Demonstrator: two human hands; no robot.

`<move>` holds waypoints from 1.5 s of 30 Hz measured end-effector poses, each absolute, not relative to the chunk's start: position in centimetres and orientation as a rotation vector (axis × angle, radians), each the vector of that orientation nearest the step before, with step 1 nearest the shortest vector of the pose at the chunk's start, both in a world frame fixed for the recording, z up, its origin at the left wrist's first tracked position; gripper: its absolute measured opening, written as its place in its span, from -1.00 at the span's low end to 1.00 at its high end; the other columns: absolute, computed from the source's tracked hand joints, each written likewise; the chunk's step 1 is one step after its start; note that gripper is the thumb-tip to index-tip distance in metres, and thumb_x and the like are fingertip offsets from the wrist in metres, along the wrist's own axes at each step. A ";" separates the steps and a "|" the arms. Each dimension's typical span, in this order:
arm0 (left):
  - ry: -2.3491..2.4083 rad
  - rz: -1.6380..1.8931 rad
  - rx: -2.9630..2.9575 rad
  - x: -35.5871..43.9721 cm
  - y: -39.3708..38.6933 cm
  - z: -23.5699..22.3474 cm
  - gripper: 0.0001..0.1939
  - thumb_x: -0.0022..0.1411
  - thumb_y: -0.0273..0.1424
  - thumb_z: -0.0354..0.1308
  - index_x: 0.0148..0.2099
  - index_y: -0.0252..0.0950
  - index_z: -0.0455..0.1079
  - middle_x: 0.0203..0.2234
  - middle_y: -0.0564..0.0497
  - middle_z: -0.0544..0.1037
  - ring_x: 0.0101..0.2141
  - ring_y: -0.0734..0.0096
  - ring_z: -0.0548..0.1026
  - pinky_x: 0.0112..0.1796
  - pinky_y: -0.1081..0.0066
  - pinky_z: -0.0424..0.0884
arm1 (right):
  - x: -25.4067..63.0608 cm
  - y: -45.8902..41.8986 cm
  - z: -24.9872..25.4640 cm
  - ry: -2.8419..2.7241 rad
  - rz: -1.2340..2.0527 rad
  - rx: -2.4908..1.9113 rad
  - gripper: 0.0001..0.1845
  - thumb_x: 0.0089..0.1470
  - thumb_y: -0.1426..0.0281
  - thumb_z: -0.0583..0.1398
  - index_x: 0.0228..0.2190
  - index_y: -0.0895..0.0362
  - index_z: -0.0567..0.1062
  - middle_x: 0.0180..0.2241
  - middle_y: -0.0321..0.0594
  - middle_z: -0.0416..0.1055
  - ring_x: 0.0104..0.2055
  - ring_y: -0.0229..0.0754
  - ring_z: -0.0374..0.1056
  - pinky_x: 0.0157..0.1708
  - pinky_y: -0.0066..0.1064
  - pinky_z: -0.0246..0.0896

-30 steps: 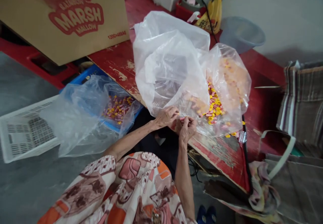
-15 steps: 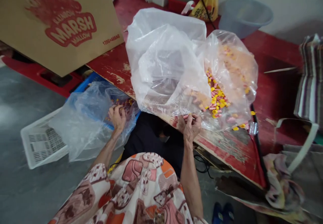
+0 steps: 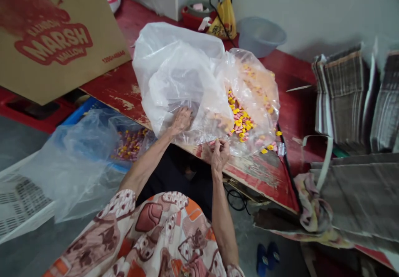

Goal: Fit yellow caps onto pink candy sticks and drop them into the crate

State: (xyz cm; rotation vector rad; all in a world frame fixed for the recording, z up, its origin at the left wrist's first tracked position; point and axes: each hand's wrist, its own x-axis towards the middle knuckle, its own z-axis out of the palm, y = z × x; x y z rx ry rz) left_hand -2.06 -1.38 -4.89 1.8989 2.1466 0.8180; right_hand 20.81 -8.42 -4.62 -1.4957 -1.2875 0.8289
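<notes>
Shifting left hand to white bag

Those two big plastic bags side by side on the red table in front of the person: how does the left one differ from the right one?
The left bag looks larger and milky white; the right bag looks smaller, with an orange tint.
The left bag gapes toward the person, with the left hand at its mouth; the right bag has yellow and pink pieces heaped at its opening.
Both are thin and crumpled.
</notes>
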 end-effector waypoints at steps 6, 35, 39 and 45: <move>1.957 1.178 1.906 -4.0 -6.3 -3.9 -0.78 0.53 -0.38 0.20 0.14 -0.25 0.55 -0.08 -0.11 0.66 -0.05 0.20 0.58 0.11 0.21 0.51 | 20.8 -8.4 -4.7 -1.283 0.705 -1.508 -0.48 0.33 -0.14 0.10 -0.28 0.05 0.47 -0.37 -0.23 0.57 -0.38 -0.17 0.42 -0.22 -0.30 0.34; 1.671 0.291 2.126 7.3 -5.4 -0.9 -0.88 0.49 -0.35 0.30 -0.02 -0.26 0.49 -0.25 -0.06 0.65 -0.23 0.17 0.63 -0.22 0.32 0.44 | 25.2 -3.2 -5.7 -1.688 0.519 -1.484 -0.49 0.37 0.39 -0.01 0.22 0.09 0.51 0.22 0.06 0.44 0.33 0.02 0.33 0.35 -0.01 0.29; 1.566 0.477 1.876 5.0 -4.0 -1.1 -0.84 0.53 -0.30 0.23 -0.14 -0.26 0.46 -0.33 0.02 0.64 -0.31 0.33 0.60 -0.22 0.39 0.48 | 24.5 -2.4 -5.7 -1.791 0.577 -1.521 -0.48 0.40 0.41 0.02 0.28 0.11 0.48 0.30 0.07 0.40 0.31 0.04 0.36 0.29 -0.08 0.36; 1.676 0.607 2.009 6.4 -7.3 -1.6 -0.86 0.56 -0.29 0.20 0.04 -0.22 0.46 -0.28 0.01 0.64 -0.26 0.30 0.62 -0.19 0.34 0.51 | 24.6 -3.0 -6.1 -1.759 0.527 -1.606 -0.53 0.43 0.40 0.03 0.21 0.12 0.56 0.15 0.06 0.46 0.05 0.02 0.45 -0.01 -0.21 0.43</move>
